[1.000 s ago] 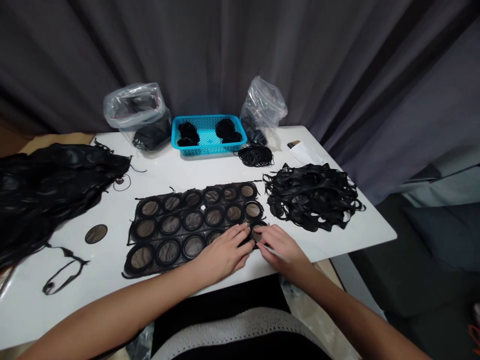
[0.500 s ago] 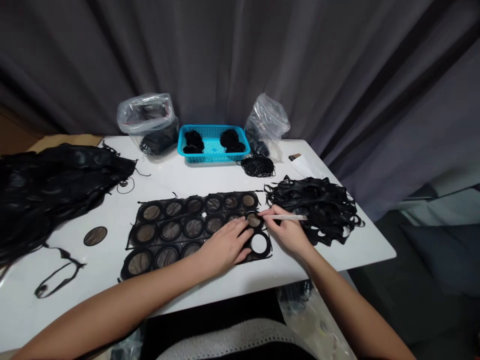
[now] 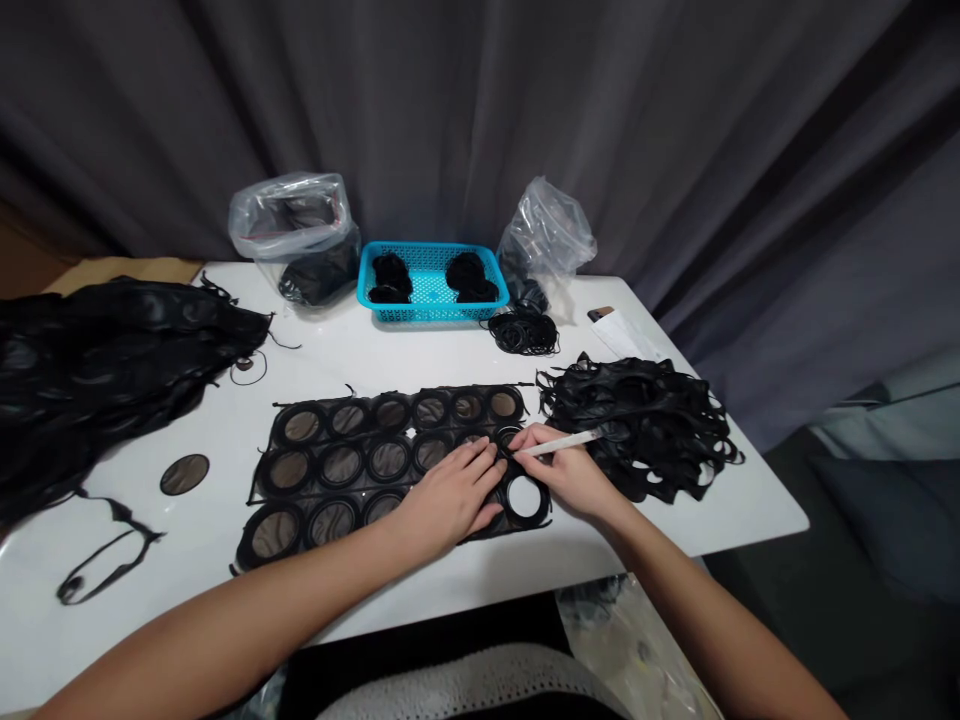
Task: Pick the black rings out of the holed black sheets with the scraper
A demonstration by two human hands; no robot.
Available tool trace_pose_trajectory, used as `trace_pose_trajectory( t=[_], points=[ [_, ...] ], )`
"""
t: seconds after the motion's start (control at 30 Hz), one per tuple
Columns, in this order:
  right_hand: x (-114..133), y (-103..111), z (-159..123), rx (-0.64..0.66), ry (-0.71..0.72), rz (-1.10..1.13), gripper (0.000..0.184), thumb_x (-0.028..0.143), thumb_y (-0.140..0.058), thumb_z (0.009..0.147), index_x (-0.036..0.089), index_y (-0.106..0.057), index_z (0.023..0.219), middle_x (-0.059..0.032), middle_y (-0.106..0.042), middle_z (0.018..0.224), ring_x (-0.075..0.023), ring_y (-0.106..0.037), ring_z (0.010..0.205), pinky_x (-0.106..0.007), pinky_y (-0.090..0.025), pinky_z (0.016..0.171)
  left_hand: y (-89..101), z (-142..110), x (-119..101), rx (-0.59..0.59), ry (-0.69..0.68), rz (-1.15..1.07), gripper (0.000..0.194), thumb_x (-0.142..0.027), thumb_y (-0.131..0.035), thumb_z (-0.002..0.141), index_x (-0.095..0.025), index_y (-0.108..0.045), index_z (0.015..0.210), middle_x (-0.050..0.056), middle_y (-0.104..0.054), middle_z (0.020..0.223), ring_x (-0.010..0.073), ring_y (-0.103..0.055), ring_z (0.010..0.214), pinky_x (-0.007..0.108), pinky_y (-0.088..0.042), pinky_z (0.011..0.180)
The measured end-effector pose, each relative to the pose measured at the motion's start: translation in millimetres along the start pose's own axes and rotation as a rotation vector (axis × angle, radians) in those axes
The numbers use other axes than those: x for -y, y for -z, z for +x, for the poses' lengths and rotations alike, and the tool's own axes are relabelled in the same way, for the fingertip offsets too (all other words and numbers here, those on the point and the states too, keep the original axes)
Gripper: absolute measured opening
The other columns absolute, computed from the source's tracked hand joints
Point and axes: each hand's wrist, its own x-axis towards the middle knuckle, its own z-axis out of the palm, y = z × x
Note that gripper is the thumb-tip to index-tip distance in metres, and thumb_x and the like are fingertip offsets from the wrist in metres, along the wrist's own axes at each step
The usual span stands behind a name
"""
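Currently, the black moulded ring sheet (image 3: 365, 460) is lying flat near the middle of the surface (image 3: 420, 350), close to its near edge. Your left hand (image 3: 450, 500) is resting palm down across it, the fingers stretched out and pressing rather than grasping anything. Your right hand (image 3: 566, 465) is pinching a white pen-like tool (image 3: 562, 443) between its fingers, its tip meeting the right end of the sheet; which part of the ring it is touching, you cannot tell, since your fingers are covering it. Just beside, toward the near edge, one ring opening (image 3: 523, 496) is showing plain white through its middle.

The sheet is probably going to feel light and rubbery: the web between rings is looking thin and floppy, while the thicker rims are likely giving more stiffness. It is likely sliding easily on that glossy surface, so pressing down beside the ring you are working on is making sense. For lifting, the rims are seeming the safer hold; the brownish centres are looking thin enough to crease or tear, and the stringy ends are offering little grip. The loose brown disc (image 3: 184, 474), lying toward the surface's left edge, is looking similarly flimsy, so its outer edge is probably suiting your fingers best.
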Motion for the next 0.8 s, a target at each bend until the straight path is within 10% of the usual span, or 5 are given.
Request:
trace_pose_trajectory(
  t=[0.57, 0.8],
  points=[
    [1, -10, -9, 0.003, 0.241, -0.388, 0.015, 0.016, -0.045, 0.095, 0.02, -0.059, 0.096, -0.0121, -0.066, 0.102, -0.0266, -0.059, 0.098, -0.043, -0.047, 0.088, 7.0, 12, -4, 0.06, 0.04, 0.04, 0.033, -0.028, -0.059, 0.092, -0.016, -0.054, 0.122, 0.011, -0.06, 0.125, 0.03, -0.052, 0.124, 0.043, -0.043, 0.105],
    [-5, 21, 2, -0.332, 0.006, -0.251, 0.019, 0.033, -0.048, 0.098, 0.022, -0.062, 0.091, -0.0067, -0.072, 0.096, -0.0225, -0.066, 0.088, -0.033, -0.049, 0.079, 7.8, 11, -3, 0.066, 0.035, 0.013, 0.035, -0.026, -0.06, 0.091, -0.014, -0.054, 0.124, 0.012, -0.059, 0.124, 0.0304, -0.051, 0.123, 0.043, -0.044, 0.104]
  ],
)
